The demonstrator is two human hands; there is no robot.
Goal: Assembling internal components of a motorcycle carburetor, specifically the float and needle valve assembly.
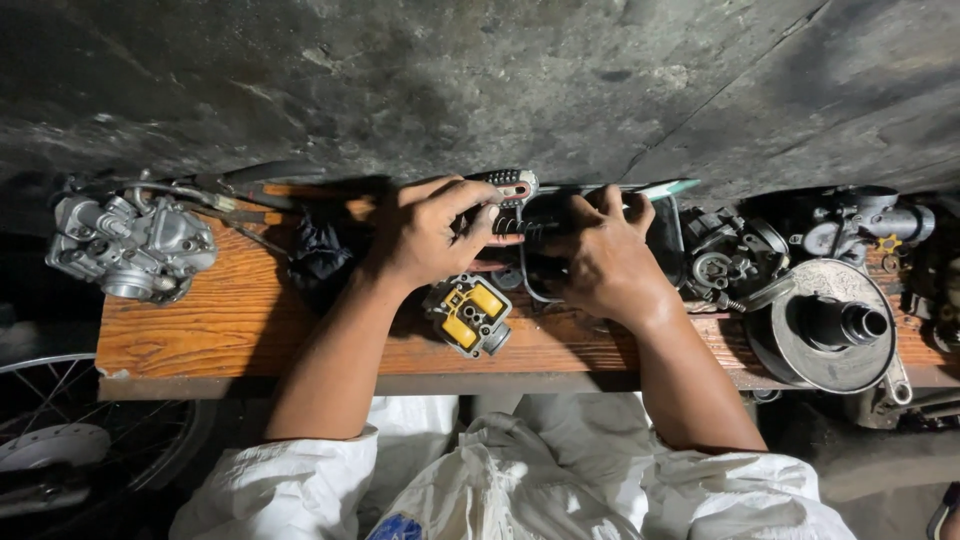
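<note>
My left hand [430, 232] grips a screwdriver with a grey, red and black handle [508, 186], its dark shaft pointing down between my hands. My right hand [598, 258] closes around a dark metal part [537, 226] held over a shallow tray [672, 232] on the wooden bench [220, 320]. Just below my left hand lies a small carburetor body with yellow floats [468, 314]. What the screwdriver tip touches is hidden by my fingers.
A silver carburetor [132, 248] with hoses sits at the bench's left end. A black rag [320, 252] lies beside my left wrist. Right of the tray are dark engine parts [728, 262], a round clutch housing [828, 326] and another carburetor [868, 226]. A spoked wheel [60, 440] stands low left.
</note>
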